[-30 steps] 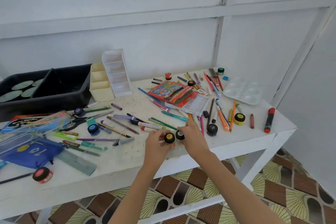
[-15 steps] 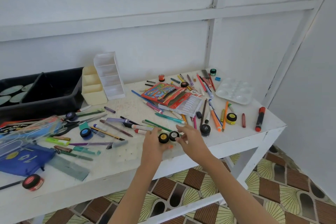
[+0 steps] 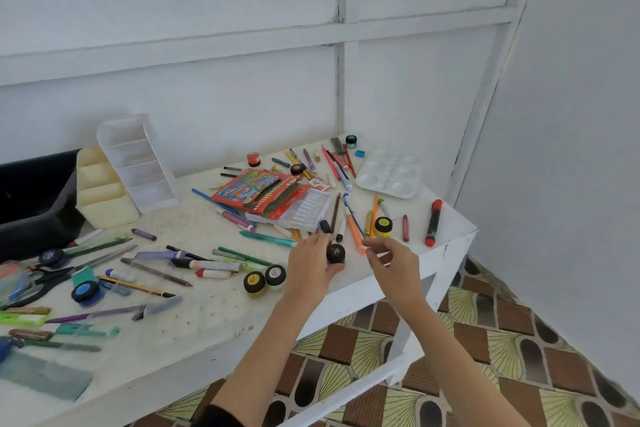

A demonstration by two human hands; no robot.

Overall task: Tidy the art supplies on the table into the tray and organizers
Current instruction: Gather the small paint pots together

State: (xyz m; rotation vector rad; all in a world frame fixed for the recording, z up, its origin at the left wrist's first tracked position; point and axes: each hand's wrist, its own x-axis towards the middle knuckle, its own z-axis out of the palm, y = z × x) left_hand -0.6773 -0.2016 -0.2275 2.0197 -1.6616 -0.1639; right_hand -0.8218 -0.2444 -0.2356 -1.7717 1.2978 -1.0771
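Note:
My left hand [image 3: 311, 269] is shut on a small black paint pot [image 3: 335, 253] near the table's front edge. My right hand [image 3: 394, 263] is just to the right, its thumb and finger pinched at the near end of an orange marker [image 3: 355, 234] that lies on the table; whether it grips the marker is unclear. Two black-lidded paint pots, one yellow-labelled [image 3: 254, 282] and one white-labelled [image 3: 275, 275], stand free left of my left hand. The black tray [image 3: 34, 204], a cream organizer [image 3: 104, 194] and a clear organizer [image 3: 138, 163] stand at the back left.
Pens, pencils and markers are scattered across the white table [image 3: 214, 315]. A red crayon box [image 3: 256, 192] lies in the middle, a white palette [image 3: 389, 173] at the back right. A yellow pot [image 3: 383, 226] and a red marker [image 3: 433, 222] lie near the right edge, scissors [image 3: 41, 277] at the left.
Both hands let go of the two small pots, which now stand on the table. My left hand moved right onto the black pot; my right hand moved right to the orange marker. The view swung right.

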